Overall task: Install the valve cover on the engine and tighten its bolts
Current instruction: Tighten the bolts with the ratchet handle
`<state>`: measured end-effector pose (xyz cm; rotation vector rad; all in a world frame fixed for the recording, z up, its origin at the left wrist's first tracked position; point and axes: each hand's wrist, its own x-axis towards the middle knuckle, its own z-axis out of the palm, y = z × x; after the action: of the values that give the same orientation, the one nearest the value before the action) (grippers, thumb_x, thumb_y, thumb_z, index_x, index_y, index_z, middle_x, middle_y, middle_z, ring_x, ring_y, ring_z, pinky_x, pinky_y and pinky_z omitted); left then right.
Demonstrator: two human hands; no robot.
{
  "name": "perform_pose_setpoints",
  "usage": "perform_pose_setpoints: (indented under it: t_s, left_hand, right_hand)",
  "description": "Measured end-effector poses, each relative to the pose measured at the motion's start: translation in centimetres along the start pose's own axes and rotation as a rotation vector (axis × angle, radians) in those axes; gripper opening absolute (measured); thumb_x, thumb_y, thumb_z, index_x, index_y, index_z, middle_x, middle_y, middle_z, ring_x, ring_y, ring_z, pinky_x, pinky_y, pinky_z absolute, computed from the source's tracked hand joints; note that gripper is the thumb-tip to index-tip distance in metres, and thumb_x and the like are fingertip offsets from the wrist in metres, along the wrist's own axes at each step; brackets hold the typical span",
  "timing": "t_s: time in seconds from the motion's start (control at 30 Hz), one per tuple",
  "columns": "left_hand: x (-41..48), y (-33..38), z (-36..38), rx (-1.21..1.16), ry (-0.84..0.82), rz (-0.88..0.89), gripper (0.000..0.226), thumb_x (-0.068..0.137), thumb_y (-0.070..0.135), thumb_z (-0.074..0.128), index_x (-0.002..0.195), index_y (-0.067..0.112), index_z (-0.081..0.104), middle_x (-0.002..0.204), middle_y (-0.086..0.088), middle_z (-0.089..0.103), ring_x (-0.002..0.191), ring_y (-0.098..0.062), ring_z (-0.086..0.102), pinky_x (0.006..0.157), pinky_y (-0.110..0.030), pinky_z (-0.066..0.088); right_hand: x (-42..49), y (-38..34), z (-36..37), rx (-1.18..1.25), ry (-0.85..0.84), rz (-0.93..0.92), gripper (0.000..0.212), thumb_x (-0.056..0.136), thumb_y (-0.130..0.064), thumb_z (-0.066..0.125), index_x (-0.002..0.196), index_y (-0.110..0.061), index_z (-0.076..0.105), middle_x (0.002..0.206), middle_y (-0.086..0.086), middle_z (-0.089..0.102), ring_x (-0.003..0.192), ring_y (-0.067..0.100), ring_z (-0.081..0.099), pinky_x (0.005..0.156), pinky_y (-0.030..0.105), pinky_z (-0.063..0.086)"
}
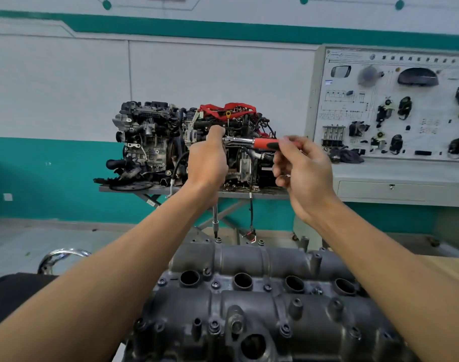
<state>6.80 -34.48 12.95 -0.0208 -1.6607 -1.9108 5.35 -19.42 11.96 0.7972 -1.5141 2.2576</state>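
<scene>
Fingers (288,146) of both hands grip one ratchet (245,141); four, maybe, plug wells.

— What sort of place am I working in?

— I see an automotive training workshop. Mid-frame, a complete engine (189,145) sits on a metal stand (155,190). At the right of the frame a teaching display board (395,105) carries mounted car parts and wiring diagrams. A bare engine casting (262,296) fills the lower centre, before a teal-striped wall (53,178).

Both bare forearms reach forward and up; left grip (207,158) fisted, right grip (304,165) pinching with curled fingers.
</scene>
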Motion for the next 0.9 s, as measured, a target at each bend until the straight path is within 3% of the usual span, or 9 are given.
perform_pose_setpoints:
  t_s: [0.17, 0.3, 0.5, 0.7, 0.83, 0.9]
  left_hand:
    - [0.1, 0.2, 0.5, -0.037, -0.036, -0.002, 0.057, 0.097, 0.039, 0.046, 0.045, 0.026, 0.027, 0.047, 0.005, 0.024, 0.044, -0.017, 0.016, 0.049, -0.033, 0.015]
    - [0.0, 0.2, 0.5, -0.026, -0.049, -0.005, 0.05, 0.098, 0.039, 0.046, 0.055, 0.023, 0.026, 0.05, 0.004, 0.023, 0.046, -0.017, 0.015, 0.049, -0.033, 0.014]
    - [0.5, -0.1, 0.3, -0.017, -0.076, -0.015, 0.052, 0.098, 0.04, 0.046, 0.052, 0.024, 0.027, 0.049, 0.005, 0.023, 0.045, -0.016, 0.015, 0.045, -0.031, 0.017]
    - [0.9, -0.4, 0.7, -0.049, -0.163, -0.034, 0.063, 0.099, 0.045, 0.045, 0.04, 0.026, 0.034, 0.041, 0.009, 0.029, 0.034, -0.012, 0.02, 0.036, -0.018, 0.018]
    - [1.0, -0.3, 0.2, -0.083, -0.211, -0.061, 0.062, 0.098, 0.043, 0.044, 0.039, 0.027, 0.032, 0.042, 0.008, 0.025, 0.038, -0.013, 0.016, 0.037, -0.02, 0.016]
    - [1.0, -0.3, 0.0, -0.085, -0.326, -0.083, 0.058, 0.099, 0.045, 0.041, 0.045, 0.028, 0.028, 0.044, 0.008, 0.021, 0.039, -0.013, 0.013, 0.037, -0.019, 0.015]
  right_hand:
    - [-0.1, -0.6, -0.2, 0.023, 0.006, -0.038, 0.007, 0.098, -0.013, 0.059, 0.091, -0.015, 0.061, 0.062, 0.001, 0.057, 0.049, 0.013, 0.05, 0.041, 0.023, 0.035]
    - [-0.4, -0.7, -0.3, 0.011, 0.018, -0.025, 0.006, 0.099, -0.013, 0.058, 0.093, -0.014, 0.059, 0.062, 0.001, 0.056, 0.048, 0.014, 0.049, 0.041, 0.023, 0.034]
    - [-1.5, -1.2, 0.4, -0.003, 0.067, -0.009, 0.004, 0.098, -0.01, 0.058, 0.094, -0.01, 0.056, 0.064, 0.005, 0.053, 0.051, 0.016, 0.045, 0.044, 0.025, 0.031]
    - [-4.6, -1.2, 1.8, -0.07, -0.043, -0.215, 0.019, 0.086, -0.014, 0.071, 0.085, -0.012, 0.052, 0.058, 0.003, 0.054, 0.045, 0.015, 0.048, 0.04, 0.019, 0.036]
    - [-0.9, 0.1, 0.0, -0.01, 0.107, -0.019, 0.005, 0.099, -0.017, 0.057, 0.094, -0.015, 0.056, 0.063, 0.003, 0.054, 0.05, 0.014, 0.046, 0.041, 0.023, 0.031]
    - [1.6, 1.2, -0.9, -0.005, 0.087, 0.137, 0.013, 0.103, -0.023, 0.049, 0.107, -0.015, 0.058, 0.069, 0.001, 0.056, 0.055, 0.012, 0.047, 0.044, 0.024, 0.031]
